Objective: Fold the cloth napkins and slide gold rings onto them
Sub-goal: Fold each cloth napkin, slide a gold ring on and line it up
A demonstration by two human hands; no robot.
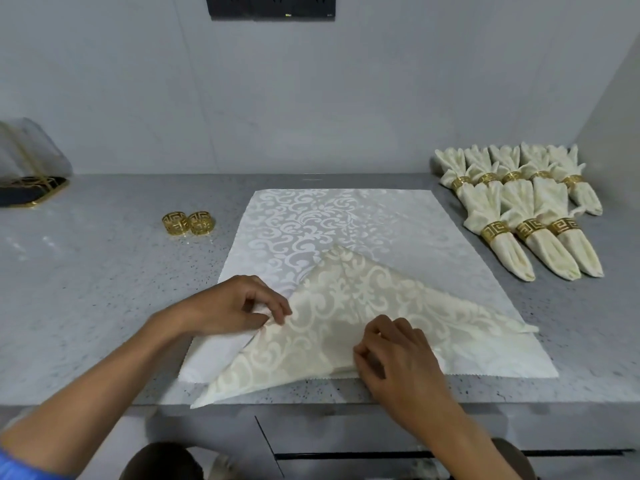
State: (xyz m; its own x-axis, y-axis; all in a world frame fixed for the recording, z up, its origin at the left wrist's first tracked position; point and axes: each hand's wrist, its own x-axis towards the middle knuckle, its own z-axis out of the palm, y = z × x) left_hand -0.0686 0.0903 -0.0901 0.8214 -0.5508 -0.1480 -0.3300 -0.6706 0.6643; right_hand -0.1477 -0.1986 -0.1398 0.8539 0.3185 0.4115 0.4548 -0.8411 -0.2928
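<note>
A cream damask napkin (349, 306) lies folded into a triangle on top of a white patterned cloth (311, 216) spread flat on the grey counter. My left hand (235, 306) pinches the napkin's left edge between thumb and fingers. My right hand (398, 358) grips a bunch of the napkin at its near edge, fingers curled. One corner of the napkin hangs over the counter's front edge at the lower left. Two loose gold rings (188, 223) stand side by side on the counter, left of the cloths.
Several folded cream napkins with gold rings (519, 202) lie in rows at the back right. A clear-lidded box on a dark, gold-trimmed base (31, 171) sits at the far left. Grey wall behind; drawer fronts below the counter edge (311, 400).
</note>
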